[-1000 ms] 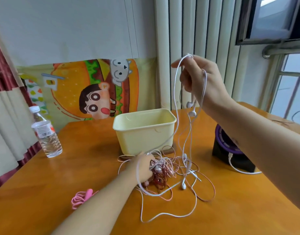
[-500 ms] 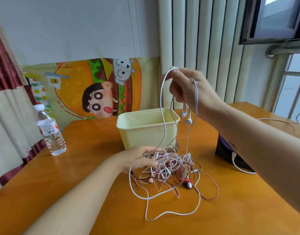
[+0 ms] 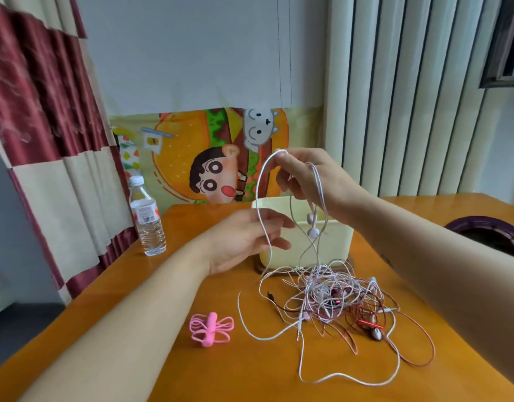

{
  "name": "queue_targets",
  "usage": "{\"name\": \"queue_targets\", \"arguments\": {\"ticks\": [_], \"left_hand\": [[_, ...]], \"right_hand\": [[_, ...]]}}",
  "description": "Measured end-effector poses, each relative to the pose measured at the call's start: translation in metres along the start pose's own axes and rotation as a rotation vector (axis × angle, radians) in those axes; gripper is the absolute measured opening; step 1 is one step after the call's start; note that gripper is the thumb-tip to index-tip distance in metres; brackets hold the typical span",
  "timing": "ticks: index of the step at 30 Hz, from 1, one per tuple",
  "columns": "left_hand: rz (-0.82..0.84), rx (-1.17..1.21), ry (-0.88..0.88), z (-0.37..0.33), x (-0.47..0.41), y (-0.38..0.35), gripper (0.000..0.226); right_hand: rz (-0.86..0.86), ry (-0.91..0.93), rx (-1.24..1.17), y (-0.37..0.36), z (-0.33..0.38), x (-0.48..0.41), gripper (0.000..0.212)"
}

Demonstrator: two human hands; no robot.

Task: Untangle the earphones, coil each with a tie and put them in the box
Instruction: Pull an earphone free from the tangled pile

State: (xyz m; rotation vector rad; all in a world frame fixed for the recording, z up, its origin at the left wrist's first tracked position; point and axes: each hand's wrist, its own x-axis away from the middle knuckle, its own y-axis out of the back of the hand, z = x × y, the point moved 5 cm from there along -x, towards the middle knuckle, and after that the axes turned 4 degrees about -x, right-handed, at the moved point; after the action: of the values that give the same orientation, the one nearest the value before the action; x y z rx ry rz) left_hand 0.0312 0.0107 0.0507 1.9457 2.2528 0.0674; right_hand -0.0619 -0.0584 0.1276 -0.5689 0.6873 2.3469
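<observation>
1. The earphones (image 3: 337,300) are one loose knot of thin cables, white, pale pink and dark red all run through each other, lying in the middle of the desk (image 3: 168,372) just in front of the box. A few buds and a red metallic piece show among the strands. Long white loops trail out towards the near edge.
2. One white earphone (image 3: 258,198) rises out of the knot. Its cable arches up over the right grip (image 3: 310,181) and its two buds dangle below that hand, level with the box's near rim.
3. The right grip is closed, with finger and thumb pinching the top of that white cable above the box.
4. The left grip (image 3: 244,239) hangs above the desk to the left of the box, palm turned in and fingers nearly straight, holding nothing. The white cable passes across its fingers; I cannot tell whether they touch.
5. The box (image 3: 337,248) is pale yellow plastic with an open top and stands on a dark mat towards the far edge. The hands hide most of its inside, so I cannot tell what is in it.
6. A pink bundle (image 3: 210,329) of thin loops, gathered at its middle, lies nearer the near edge, left of the knot and apart from it.
7. A clear water bottle (image 3: 147,219) stands upright by the far left corner.
</observation>
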Motion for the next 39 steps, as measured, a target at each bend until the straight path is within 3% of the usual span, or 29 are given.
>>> {"name": "queue_targets", "arguments": {"ticks": [2, 8, 10, 15, 20, 27, 30, 35, 39], "left_hand": [[-0.025, 0.045, 0.024, 0.004, 0.002, 0.008, 0.011], [0.025, 0.192, 0.003, 0.010, 0.001, 0.010, 0.045], [-0.050, 0.225, -0.024, 0.008, -0.003, 0.012, 0.041], [-0.253, 0.094, -0.071, 0.005, -0.016, 0.037, 0.007], [-0.594, -0.021, -0.033, 0.016, -0.022, 0.089, 0.014], [-0.838, -0.166, 0.045, 0.036, -0.019, 0.147, 0.016], [-0.731, -0.275, 0.133, 0.053, -0.022, 0.151, 0.028], [-0.507, -0.367, 0.348, 0.089, -0.025, 0.141, 0.044], [-0.384, -0.770, 0.366, 0.093, -0.025, 0.139, 0.045]], "right_hand": [[0.014, -0.021, 0.025, -0.002, -0.004, -0.002, 0.039], [0.071, -0.051, 0.163, -0.013, -0.007, -0.010, 0.037], [0.109, -0.066, 0.209, -0.016, -0.007, -0.011, 0.036], [0.101, -0.059, 0.337, -0.019, -0.012, -0.020, 0.036], [0.128, -0.130, 0.450, -0.009, -0.025, -0.023, 0.032], [0.098, -0.361, 0.358, 0.007, -0.050, -0.027, 0.019], [0.166, -0.425, 0.364, 0.003, -0.062, -0.027, 0.035], [0.303, -0.554, 0.345, -0.009, -0.076, -0.018, 0.038], [0.439, -0.608, 0.416, -0.017, -0.080, -0.014, 0.038]]}}
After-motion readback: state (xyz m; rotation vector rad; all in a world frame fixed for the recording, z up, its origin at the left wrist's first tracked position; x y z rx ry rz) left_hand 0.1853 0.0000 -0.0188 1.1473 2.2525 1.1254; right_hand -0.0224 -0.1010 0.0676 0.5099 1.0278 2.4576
